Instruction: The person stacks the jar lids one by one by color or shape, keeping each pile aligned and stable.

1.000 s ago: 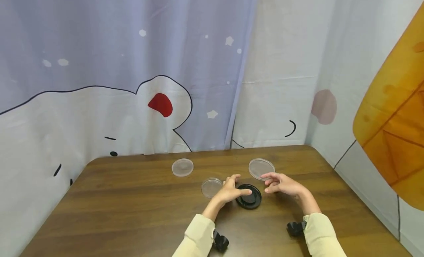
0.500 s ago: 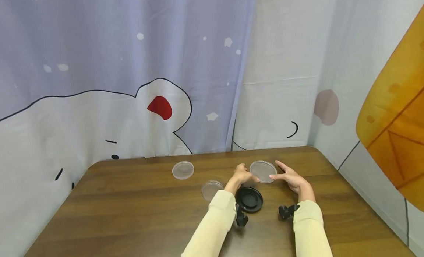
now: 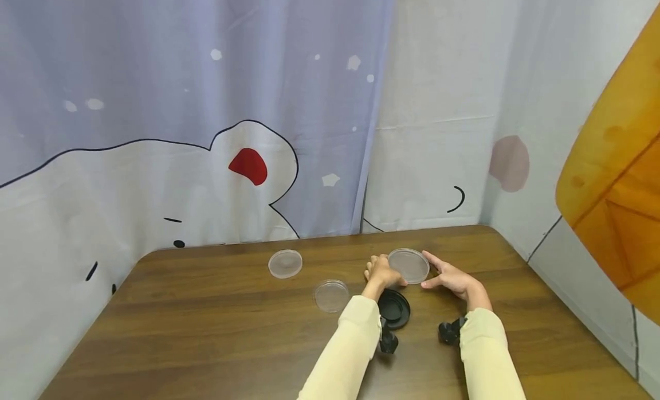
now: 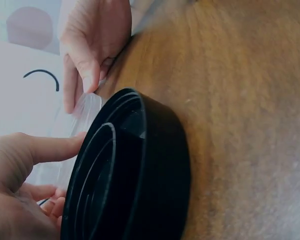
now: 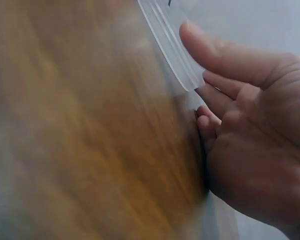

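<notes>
A clear round petri dish (image 3: 408,266) lies toward the back right of the table, between both hands. My left hand (image 3: 382,273) holds its left side, thumb at the near edge and fingers curled round beyond. On the opposite side, my right hand (image 3: 456,280) spans the rim with thumb and fingers. In the right wrist view the ridged dish edge (image 5: 172,47) sits at the right thumb and fingertips. A black round stand with a raised inner ring (image 3: 394,309) lies just in front, partly hidden by the left wrist; it fills the middle of the left wrist view.
Two more clear round dishes lie to the left, one nearer (image 3: 332,295) and one farther back (image 3: 285,264). The brown wooden table (image 3: 206,325) ends at a printed curtain (image 3: 330,130). Black wrist cameras (image 3: 389,342) hang under both sleeves.
Both hands have moved from around the black stand to the back right dish. The left hand shifted right and away; the fingers of both hands have closed in on the dish's sides.
</notes>
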`<state>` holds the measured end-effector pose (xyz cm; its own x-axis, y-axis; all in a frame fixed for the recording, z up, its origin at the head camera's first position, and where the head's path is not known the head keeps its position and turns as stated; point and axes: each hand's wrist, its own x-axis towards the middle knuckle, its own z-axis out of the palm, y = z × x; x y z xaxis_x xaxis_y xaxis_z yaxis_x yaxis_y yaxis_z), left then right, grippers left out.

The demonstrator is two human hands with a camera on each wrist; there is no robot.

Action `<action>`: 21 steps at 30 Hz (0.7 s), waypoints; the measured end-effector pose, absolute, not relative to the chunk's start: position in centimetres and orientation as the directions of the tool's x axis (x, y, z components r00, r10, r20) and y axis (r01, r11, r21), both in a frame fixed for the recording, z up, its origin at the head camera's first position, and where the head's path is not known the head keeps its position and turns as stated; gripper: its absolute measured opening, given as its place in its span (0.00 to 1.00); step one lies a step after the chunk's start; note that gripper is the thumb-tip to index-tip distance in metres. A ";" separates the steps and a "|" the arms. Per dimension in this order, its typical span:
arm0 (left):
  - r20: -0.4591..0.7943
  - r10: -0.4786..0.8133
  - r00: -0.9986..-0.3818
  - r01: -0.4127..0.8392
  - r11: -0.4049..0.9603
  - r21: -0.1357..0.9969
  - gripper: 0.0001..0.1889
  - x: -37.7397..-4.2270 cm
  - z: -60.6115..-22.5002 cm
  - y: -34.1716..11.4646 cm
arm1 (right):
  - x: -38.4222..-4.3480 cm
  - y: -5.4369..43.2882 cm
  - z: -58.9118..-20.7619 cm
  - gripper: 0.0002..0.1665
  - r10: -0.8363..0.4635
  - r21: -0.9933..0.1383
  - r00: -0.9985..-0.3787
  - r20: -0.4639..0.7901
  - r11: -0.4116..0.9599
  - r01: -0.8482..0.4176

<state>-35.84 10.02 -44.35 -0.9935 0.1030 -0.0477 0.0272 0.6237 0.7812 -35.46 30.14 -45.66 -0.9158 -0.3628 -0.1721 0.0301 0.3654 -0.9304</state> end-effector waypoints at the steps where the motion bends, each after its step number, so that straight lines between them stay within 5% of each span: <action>1: -0.041 0.101 -0.994 0.032 0.628 0.778 0.40 -35.9 -44.5 10.0 | -35.4 30.0 -45.7 0.61 -0.351 -0.931 -0.921 -0.170 0.363 0.033; 14: -0.027 0.152 -0.988 0.041 0.428 0.903 0.30 -36.2 -43.4 8.3 | -35.1 29.4 -46.1 0.52 -0.286 -0.937 -0.955 -0.076 0.349 -0.030; 21: 0.089 0.241 -0.967 0.182 0.395 0.900 0.36 -36.0 -41.4 6.9 | -34.2 28.5 -45.2 0.52 -0.281 -0.985 -0.960 0.012 0.161 -0.059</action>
<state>-36.03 6.87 -41.42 -0.9665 0.2406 0.0894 0.1817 0.3953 0.9004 -34.16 28.55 -45.19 -0.9597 -0.2809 0.0119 -0.0594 0.1611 -0.9851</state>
